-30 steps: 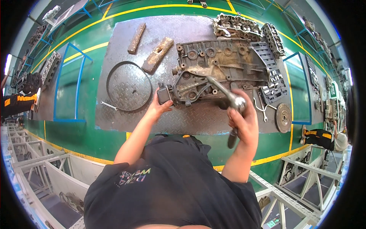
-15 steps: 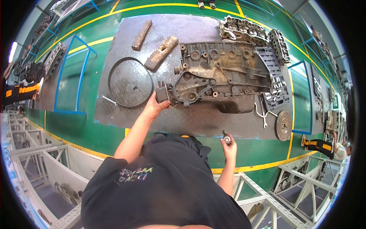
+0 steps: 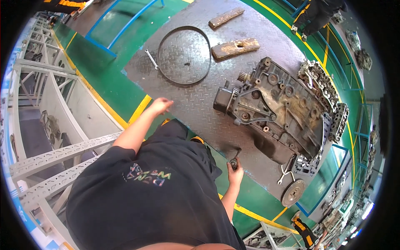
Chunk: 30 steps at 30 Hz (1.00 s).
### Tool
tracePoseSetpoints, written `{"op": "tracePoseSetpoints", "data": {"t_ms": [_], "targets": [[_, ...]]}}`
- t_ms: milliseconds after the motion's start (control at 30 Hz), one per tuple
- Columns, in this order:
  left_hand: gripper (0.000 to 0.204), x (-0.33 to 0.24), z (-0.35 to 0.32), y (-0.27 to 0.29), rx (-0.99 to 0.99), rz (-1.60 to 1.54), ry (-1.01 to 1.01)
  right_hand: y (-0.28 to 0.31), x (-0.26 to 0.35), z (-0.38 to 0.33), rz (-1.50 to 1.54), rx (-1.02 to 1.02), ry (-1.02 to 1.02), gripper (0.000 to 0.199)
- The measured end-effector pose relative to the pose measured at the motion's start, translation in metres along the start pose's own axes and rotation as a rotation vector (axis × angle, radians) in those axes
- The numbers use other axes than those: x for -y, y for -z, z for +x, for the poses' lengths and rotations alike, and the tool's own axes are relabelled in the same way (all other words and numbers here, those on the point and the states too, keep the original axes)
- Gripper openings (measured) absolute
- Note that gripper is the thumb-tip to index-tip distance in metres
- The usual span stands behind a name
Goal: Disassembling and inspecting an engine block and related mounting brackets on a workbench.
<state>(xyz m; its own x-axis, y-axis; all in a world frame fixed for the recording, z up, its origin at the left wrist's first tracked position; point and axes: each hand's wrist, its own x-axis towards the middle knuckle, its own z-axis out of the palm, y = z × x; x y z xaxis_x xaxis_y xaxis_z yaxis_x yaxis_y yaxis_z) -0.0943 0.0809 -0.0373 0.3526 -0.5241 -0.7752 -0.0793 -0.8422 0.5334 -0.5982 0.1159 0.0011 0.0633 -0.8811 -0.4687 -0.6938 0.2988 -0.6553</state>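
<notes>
Our right grip [image 3: 235, 173] is clamping a dark tool [image 3: 234, 162]. Our left grip [image 3: 161, 106] is hovering, loosely apart, near the bench [image 3: 189, 106].

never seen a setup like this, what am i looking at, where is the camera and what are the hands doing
There is no machine arm here: these are a person's two bare hands. Every picture comes from one wide fisheye camera on the person's head, looking down, so straight edges bend near the rim.

On the patterned metal surface lies a big engine block. To its left are a toothed belt forming a loop, a small wrench and two wooden blocks. A round metal disc sits near the right edge.

The right hand holds a dark metal tool, too blurred to name surely. The left hand looks empty, near the surface's edge.
</notes>
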Motion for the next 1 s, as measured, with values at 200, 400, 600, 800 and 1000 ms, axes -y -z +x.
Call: {"op": "tracePoseSetpoints", "data": {"t_ms": [200,400,600,800,1000], "targets": [[0.035,-0.062,0.108,0.033,-0.273,0.240,-0.515,-0.019,-0.010,-0.026,-0.090,-0.178,-0.086,0.046],[0.044,-0.138,0.198,0.014,-0.365,1.010,-0.748,-0.042,-0.018,-0.113,0.065,-0.244,-0.598,0.048],[0.024,-0.145,0.226,0.012,-0.246,0.816,-0.811,-0.065,0.008,-0.227,0.081,-0.310,-0.706,0.040],[0.022,-0.147,0.118,0.034,-0.099,-0.071,-0.713,-0.103,-0.025,-0.262,0.170,-0.283,-0.911,0.042],[0.021,-0.179,-0.101,0.015,-0.014,-0.234,-0.733,-0.074,-0.097,-0.212,0.252,-0.129,-0.867,0.053]]}}
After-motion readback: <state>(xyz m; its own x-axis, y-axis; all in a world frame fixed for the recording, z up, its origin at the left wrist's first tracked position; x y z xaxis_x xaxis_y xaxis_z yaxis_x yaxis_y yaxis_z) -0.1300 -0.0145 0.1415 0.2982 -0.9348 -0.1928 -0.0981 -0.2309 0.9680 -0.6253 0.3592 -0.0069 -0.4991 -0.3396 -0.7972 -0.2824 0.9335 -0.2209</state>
